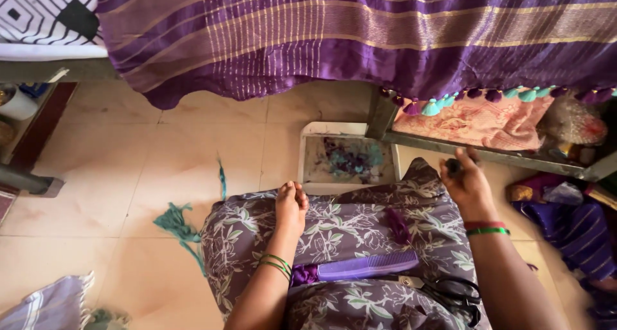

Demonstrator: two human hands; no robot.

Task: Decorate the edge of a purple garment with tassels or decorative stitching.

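Two hands work over our lap [347, 227], which is covered in grey cloth printed with leaves. Our left hand [290, 208] rests near the knee end of the lap, fingers drawn together into a loose bunch, tips touching the cloth; we see nothing held in it. Our right hand [468, 182] is raised past the far right edge of the lap, fingers curled and pinched on a small dark object [454, 167]; the blur keeps us from telling what it is, perhaps a tassel or a thread end. A purple comb [366, 266] lies across the lap nearer our body, between the two wrists, and black-handled scissors [450, 291] lie just beside it toward the right forearm. A small tuft of purple thread [397, 224] sits on the lap above the comb. Beyond the lap stands a white tray [308, 156] holding purple and teal clippings, and above that hangs a purple striped cloth [360, 34] edged with tassels [475, 97].
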